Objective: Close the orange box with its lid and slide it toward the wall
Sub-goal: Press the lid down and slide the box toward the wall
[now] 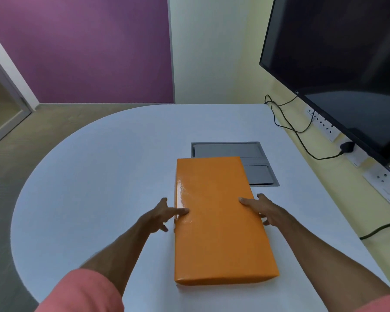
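two hands bracket the orange box (pixel 218 219), one on each long side, about midway along it. the left hand (pixel 164 216) has its fingers spread, with the fingertips (pixel 182 212) laid on the glossy lid's left edge; the right hand (pixel 262 210) mirrors it, one finger on top of the right edge and the others down the side. neither hand is clenched; both look like flat, open presses against the box, not a lift.

the lid appears already seated (no gap or separate rim shows from this angle), so the closing looks done and the slide is what remains. the box lies flat on the white table (pixel 99 176), its far end overlapping the near-left corner of the grey cable hatch (pixel 230 150) set into the tabletop. beyond the hatch is bare table, then the pale wall (pixel 212 52); to the right of the hatch hangs a dark monitor (pixel 336 64), with a black cable (pixel 286 122) trailing below it.

risks, as i judge them: the box's leading edge could catch on the hatch frame and jolt the lid loose. uneven pressure from the two hands could swing the box toward the cable. fingertips on that slick wrap may also slip forward without moving the box.
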Available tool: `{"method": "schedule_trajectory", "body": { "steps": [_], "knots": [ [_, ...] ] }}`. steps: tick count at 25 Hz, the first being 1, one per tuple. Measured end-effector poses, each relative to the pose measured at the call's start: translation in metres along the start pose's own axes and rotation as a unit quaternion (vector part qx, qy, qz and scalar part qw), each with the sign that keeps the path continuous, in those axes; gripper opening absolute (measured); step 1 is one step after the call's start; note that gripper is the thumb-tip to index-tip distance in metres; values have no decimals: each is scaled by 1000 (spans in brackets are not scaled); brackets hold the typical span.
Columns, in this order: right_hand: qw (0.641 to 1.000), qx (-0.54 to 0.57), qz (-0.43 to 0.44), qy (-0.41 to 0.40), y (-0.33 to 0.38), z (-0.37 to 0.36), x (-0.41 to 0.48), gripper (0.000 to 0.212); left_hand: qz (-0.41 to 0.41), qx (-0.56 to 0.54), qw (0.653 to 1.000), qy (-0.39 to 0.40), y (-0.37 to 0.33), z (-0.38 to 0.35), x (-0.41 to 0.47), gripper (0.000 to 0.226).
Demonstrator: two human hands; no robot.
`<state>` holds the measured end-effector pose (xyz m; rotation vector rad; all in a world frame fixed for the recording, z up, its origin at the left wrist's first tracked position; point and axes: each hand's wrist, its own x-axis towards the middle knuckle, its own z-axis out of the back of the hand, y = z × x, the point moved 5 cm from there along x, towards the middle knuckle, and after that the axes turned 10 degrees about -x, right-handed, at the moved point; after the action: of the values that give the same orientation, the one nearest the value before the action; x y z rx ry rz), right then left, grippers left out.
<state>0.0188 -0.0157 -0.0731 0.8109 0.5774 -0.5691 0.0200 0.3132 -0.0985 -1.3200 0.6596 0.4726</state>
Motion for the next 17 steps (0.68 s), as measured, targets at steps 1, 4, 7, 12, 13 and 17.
{"method": "schedule_trajectory", "body": {
  "steps": [1,4,7,12,13,17],
  "knots": [
    [999,10,-19,27,-5,-4,-4,96,15,-21,999,24,9,-3,0,114],
    [997,48,-33,55,-9,-12,-14,80,13,-81,995,59,17,-10,3,98],
    [996,71,-27,48,-7,-14,-20,71,5,-93,994,52,16,-12,6,88],
    [993,104,-34,35,-15,-4,-32,62,-7,-59,997,49,0,-18,2,86],
    [993,113,-33,32,-17,0,-34,61,-12,-57,997,51,-6,-22,1,86],
    [989,142,-35,23,-31,27,-36,63,-21,-39,998,55,-30,-48,-5,82]
  ]
}}
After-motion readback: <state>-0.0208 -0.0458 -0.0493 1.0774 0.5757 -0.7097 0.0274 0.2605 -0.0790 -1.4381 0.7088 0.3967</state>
